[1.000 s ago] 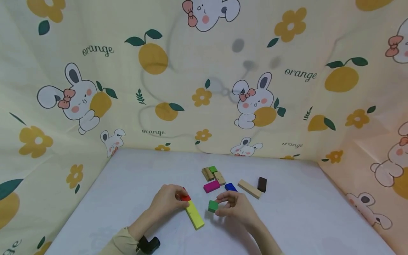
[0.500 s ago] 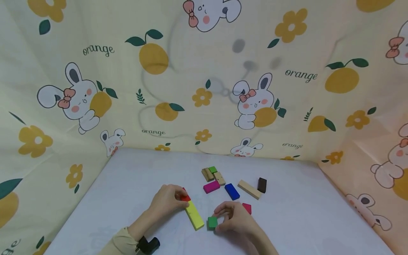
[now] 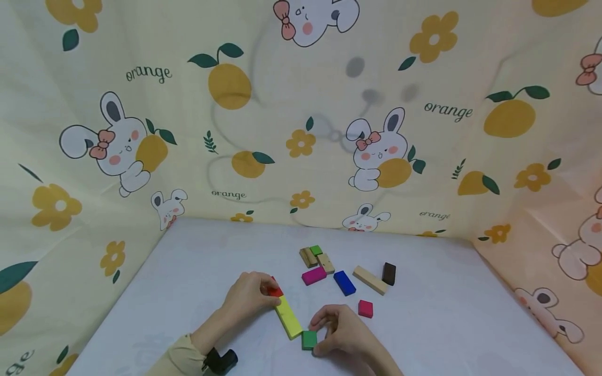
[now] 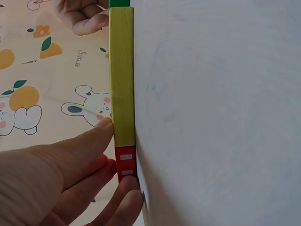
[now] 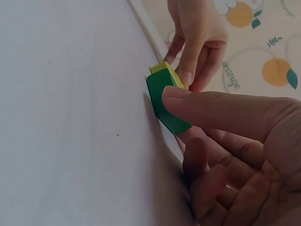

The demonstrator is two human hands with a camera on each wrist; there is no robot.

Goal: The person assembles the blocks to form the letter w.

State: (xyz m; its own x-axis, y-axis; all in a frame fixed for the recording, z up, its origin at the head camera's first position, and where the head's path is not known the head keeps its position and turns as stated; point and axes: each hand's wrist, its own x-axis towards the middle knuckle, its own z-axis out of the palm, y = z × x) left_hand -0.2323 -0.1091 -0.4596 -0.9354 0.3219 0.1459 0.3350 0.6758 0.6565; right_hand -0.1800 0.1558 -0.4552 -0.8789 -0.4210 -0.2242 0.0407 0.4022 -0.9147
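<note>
In the head view a long yellow block (image 3: 288,317) lies at a slant on the table, with a red block (image 3: 276,290) against its far end. My left hand (image 3: 246,295) grips the red block, its thumb at the joint with the yellow one. White marks show on the red side in the left wrist view. A green block (image 3: 309,340) is at the yellow block's near end, overlapping its corner. My right hand (image 3: 345,334) holds the green block from the right, thumb (image 5: 207,108) across its face in the right wrist view.
Beyond the hands lie a magenta block (image 3: 314,275), a blue block (image 3: 345,283), a long tan block (image 3: 370,280), a dark brown block (image 3: 389,273) and a pinkish-red block (image 3: 365,308). Wooden blocks (image 3: 308,257) and a light green block (image 3: 315,250) sit behind. Patterned cloth (image 3: 320,104) surrounds the table.
My right hand has brought the green block down toward me, to the near end of the yellow block. This uncovers the blue and pinkish-red blocks. The left hand stays in place.
</note>
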